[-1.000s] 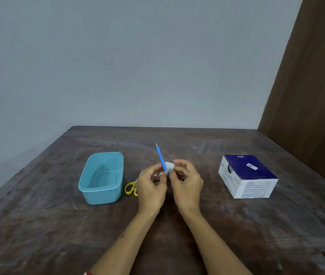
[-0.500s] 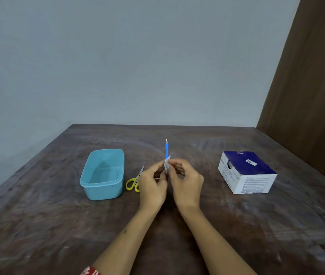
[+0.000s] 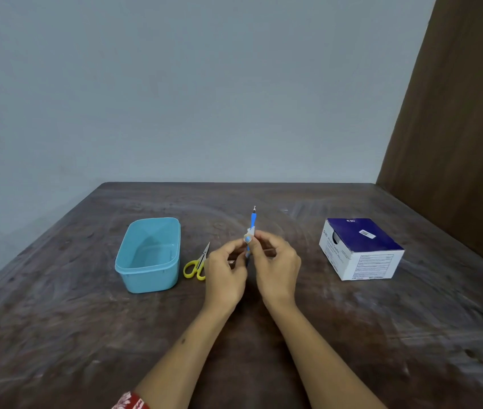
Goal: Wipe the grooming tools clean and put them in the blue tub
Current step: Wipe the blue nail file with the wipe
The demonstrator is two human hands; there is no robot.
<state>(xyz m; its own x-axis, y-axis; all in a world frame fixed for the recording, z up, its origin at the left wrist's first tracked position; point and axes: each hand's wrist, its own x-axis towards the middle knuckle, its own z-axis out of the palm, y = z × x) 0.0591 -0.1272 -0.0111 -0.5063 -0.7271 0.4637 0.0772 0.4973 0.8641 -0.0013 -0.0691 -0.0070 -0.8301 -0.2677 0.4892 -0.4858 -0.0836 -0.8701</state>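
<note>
A thin blue-handled cuticle tool [image 3: 252, 221] stands almost upright above the table, metal tip up. My left hand [image 3: 225, 276] pinches its lower end. My right hand [image 3: 277, 270] pinches a small white wipe [image 3: 248, 235] wrapped round the handle's middle. The blue tub [image 3: 148, 255] sits to the left, with nothing visible inside it. Small yellow-handled scissors [image 3: 197, 264] lie on the table between the tub and my left hand, partly hidden behind it.
A blue and white cardboard box [image 3: 360, 249] stands at the right. The dark wooden table [image 3: 382, 335] runs back to a grey wall. A brown wooden panel [image 3: 464, 143] stands along the right side.
The tool has swung from a leftward tilt to nearly upright. The wipe, bunched at its base a second ago, now sits higher on the handle under my right fingers.
</note>
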